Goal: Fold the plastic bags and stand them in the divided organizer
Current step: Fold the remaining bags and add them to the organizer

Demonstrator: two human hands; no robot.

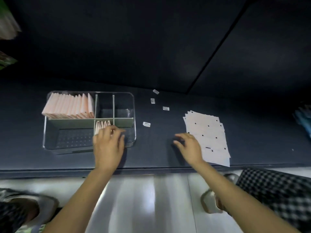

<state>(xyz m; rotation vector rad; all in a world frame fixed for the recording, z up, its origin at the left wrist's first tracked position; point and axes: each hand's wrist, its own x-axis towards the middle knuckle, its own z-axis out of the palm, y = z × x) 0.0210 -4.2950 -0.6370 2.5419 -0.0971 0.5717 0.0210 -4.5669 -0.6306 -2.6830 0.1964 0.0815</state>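
Observation:
A clear divided organizer (133,105) stands on the dark table at the left. Its back left compartment holds several upright pink folded bags (69,105). A front middle compartment holds several small folded white bags (102,126). My left hand (107,145) rests over that compartment, fingers on the folded bags; what it grips is hidden. A stack of flat white plastic bags (208,135) lies at the right. My right hand (188,145) hovers at the stack's left edge, fingers spread and holding nothing.
Several small white tags (146,124) lie scattered between the organizer and the stack. The table's front edge (151,169) runs just below my hands. A blue object (304,118) sits at the far right. Checked cloth (276,190) lies at the lower right.

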